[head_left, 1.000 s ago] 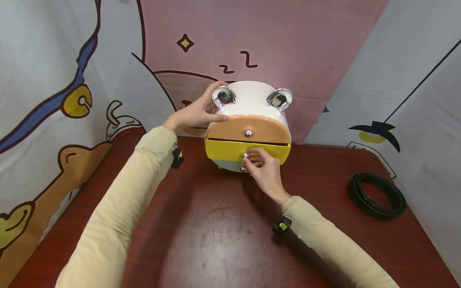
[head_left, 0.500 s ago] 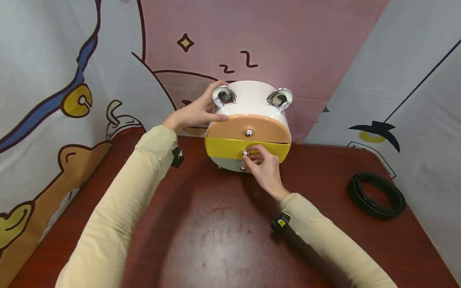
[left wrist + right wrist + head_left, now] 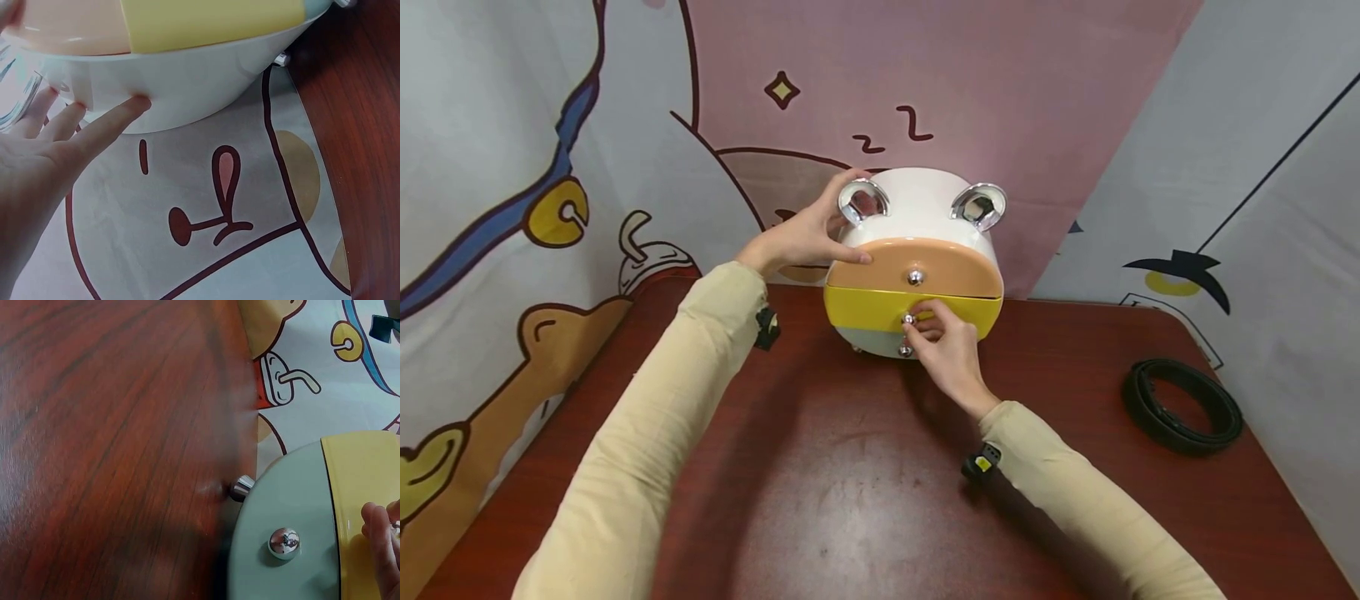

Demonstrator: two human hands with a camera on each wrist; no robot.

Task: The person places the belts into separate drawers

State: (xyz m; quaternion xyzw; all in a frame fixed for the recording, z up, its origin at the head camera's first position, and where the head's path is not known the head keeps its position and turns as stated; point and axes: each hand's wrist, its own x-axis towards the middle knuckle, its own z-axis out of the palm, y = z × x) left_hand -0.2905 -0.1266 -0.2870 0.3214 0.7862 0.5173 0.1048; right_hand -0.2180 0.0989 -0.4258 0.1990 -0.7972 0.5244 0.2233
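Observation:
A white round drawer box (image 3: 917,198) with chrome ears stands at the back of the red-brown table (image 3: 850,475). It has a peach top drawer (image 3: 880,268), a yellow middle drawer (image 3: 865,307) and a pale grey bottom drawer (image 3: 868,340). My left hand (image 3: 831,227) rests on the box's upper left by one ear; its straight fingers (image 3: 94,131) press the white shell (image 3: 187,81). My right hand (image 3: 919,327) pinches the yellow drawer's chrome knob (image 3: 908,319), and the drawer sits flush. The bottom drawer's knob (image 3: 284,542) is free.
A coiled black belt (image 3: 1180,406) lies on the table at the right. Cartoon-printed cloth walls (image 3: 550,167) close in the back and both sides. The box stands on small chrome feet (image 3: 240,487).
The yellow drawer stood slightly out a second ago; my right hand has pushed it in flush. My left hand has stayed on the box.

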